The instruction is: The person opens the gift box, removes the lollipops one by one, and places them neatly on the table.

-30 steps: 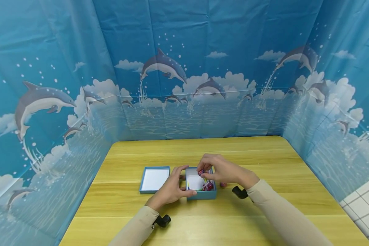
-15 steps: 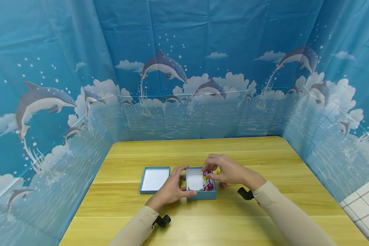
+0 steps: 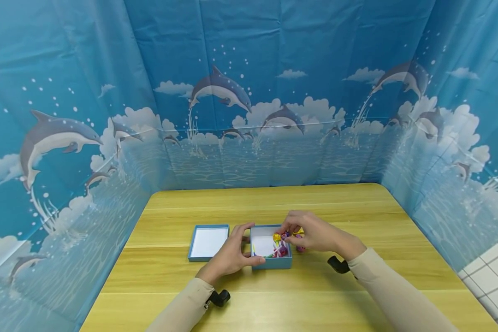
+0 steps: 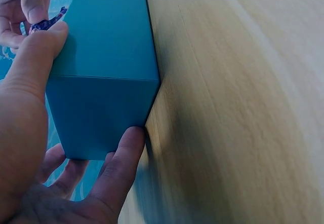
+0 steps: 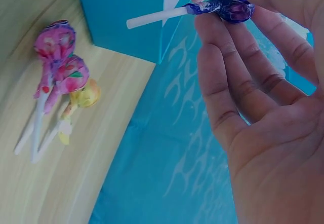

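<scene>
1. Head view: a small blue box [image 3: 271, 258] stands open on the yellow bench [image 3: 357, 295], with its lid [image 3: 209, 243] lying face-up just to its left; the left hand [image 3: 231, 254] is wrapped about the box's near left corner, thumb along the front wall and fingers on the left wall, so the box is steadied; the right hand [image 3: 315, 234] is held over the box's right edge with a wrapped lollipop [image 3: 285, 235] pinched at the fingertips; several lollipops in the box [image 3: 280, 251] are seen against its white floor, and a few loose lollipops [image 3: 300, 249] lie on the bench just beside the right wall, partly hidden by the hand.

2. Left wrist view: the box's blue outer wall [image 4: 104, 77] is seen close up; the thumb [image 4: 38, 57] is pressed on one face and a finger is laid along the bottom edge where the wall meets the bench, so a firm curled hold is shown; the right hand's fingertips and the purple wrapper are glimpsed beyond the far rim.

3. Right wrist view: the purple-wrapped lollipop [image 5: 228, 5] is pinched between thumb and forefinger, its white stick pointing toward the box corner; the remaining fingers are loosely extended; three loose sweets, two pink and one yellow [image 5: 63, 77], lie together on the bench beside the box.

4. Judged from these views, a lollipop is being carried to the box; a release over the open interior would be called for next, with the stick turned to clear the wall, while the box is kept from sliding.
</scene>
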The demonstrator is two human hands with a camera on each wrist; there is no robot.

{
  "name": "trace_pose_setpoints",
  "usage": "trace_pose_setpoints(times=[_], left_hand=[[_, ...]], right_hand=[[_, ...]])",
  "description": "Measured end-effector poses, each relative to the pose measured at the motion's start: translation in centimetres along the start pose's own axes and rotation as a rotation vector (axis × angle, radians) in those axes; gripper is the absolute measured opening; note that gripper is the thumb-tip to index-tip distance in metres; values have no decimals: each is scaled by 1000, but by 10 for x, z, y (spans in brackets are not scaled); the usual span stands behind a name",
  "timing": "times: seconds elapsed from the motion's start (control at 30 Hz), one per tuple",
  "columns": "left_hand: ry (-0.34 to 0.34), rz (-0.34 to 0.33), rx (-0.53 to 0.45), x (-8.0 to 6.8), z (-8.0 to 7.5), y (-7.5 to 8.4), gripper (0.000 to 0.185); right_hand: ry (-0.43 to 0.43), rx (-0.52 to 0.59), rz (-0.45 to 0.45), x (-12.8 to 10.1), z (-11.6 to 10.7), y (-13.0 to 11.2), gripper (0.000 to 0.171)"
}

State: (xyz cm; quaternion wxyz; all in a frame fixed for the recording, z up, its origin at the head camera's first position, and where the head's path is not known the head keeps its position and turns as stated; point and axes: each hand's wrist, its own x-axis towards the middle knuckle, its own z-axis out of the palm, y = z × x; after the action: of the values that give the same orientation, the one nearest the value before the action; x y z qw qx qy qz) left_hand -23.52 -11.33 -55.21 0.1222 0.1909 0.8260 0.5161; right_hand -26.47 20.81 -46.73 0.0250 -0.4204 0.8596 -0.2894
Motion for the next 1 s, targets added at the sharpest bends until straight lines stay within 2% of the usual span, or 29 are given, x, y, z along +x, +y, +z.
trace_pose_setpoints(times=[0.7, 1.0], left_hand=[[11, -8, 5, 0, 0, -1, 109], [11, -3, -30, -1, 0, 0, 110]], right_hand=[[-4, 41, 57, -22, 5, 15, 15], [-10, 65, 96, -30, 6, 19, 17]])
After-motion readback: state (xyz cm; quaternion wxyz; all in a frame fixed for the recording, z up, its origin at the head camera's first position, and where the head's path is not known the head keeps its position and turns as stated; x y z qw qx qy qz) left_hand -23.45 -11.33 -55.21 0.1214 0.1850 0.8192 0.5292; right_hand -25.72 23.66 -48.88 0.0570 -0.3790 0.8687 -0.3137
